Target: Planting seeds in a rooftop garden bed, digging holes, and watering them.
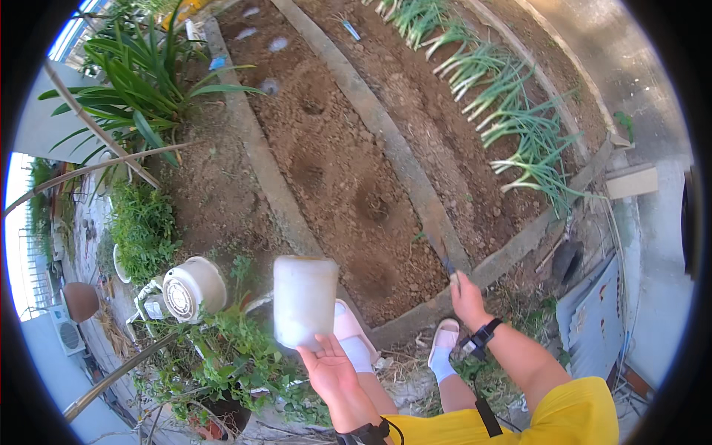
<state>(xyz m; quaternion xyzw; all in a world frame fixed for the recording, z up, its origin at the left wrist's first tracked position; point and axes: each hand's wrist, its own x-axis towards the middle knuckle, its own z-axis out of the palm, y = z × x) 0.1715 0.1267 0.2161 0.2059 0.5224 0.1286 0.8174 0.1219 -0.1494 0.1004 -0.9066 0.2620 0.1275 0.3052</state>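
My left hand [331,364] holds a whitish, translucent plastic container [305,300] upright, with its fingers and palm at the container's lower end. What is inside cannot be made out. My right hand [468,297] is closed around the handle of a slim hand tool [448,263]; its dark end points away over a concrete curb [409,161] and is hard to make out. Before me lies a bed of loose brown soil [339,133] with several shallow hollows, one of them a round hollow [378,206]. White patches [278,44] mark hollows at its far end.
Spring onions [514,133] lie in a row on the bed at right. An upturned white plastic bucket [197,289] stands left among leafy plants [239,361]. Bamboo poles [119,370] reach in from the left. A blue-handled item [351,30] lies on the far soil. Metal sheets [592,311] lean at right.
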